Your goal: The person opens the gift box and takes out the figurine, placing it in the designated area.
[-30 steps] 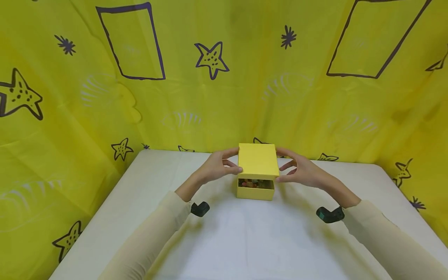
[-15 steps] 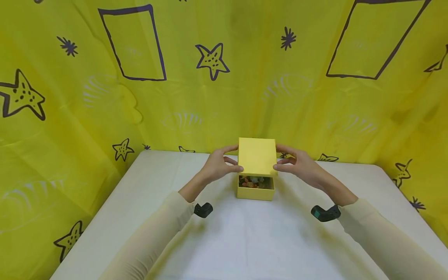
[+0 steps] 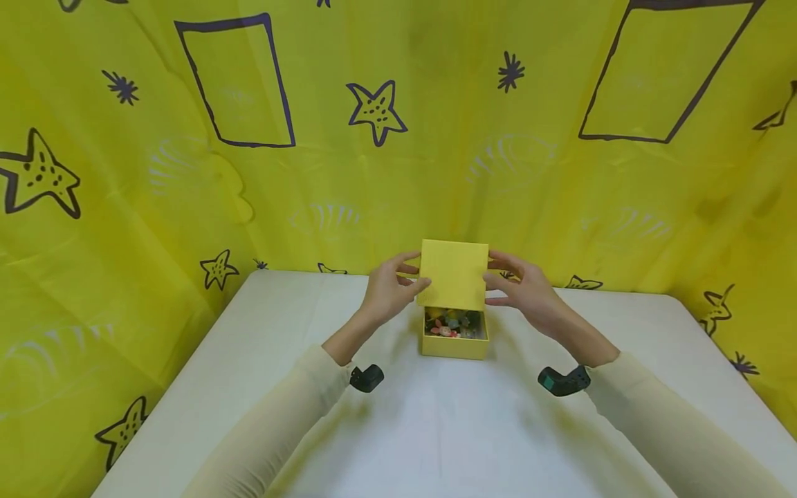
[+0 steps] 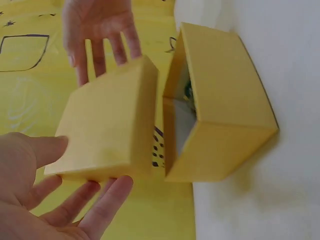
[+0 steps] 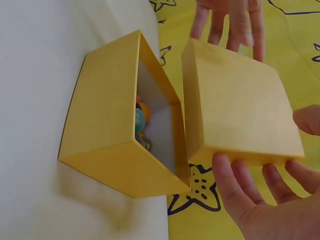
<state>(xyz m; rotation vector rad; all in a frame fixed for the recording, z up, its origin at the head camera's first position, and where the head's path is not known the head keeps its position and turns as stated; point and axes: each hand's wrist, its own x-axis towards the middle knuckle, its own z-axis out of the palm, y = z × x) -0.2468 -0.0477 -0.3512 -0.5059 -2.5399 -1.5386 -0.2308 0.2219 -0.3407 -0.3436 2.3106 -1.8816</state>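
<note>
A square yellow box lid is held tilted above the yellow box standing on the table. My left hand grips the lid's left side, thumb on its top face and fingers along its side wall. On the opposite side my right hand holds the lid between thumb and fingers. A gap separates lid from box in both wrist views. Through the box's open top, small colourful toy figures show, one of them pink and white; the lid hides the back part of the box in the head view.
The box stands toward the back of the white table. Behind the table hangs a yellow curtain with starfish and frame drawings. Dark wrist devices sit on both wrists, the left one and the right one.
The lid has risen and tilted up toward the back, exposing more toy figures. My right thumb has come onto the lid's edge. Both forearms have shifted slightly inward.
</note>
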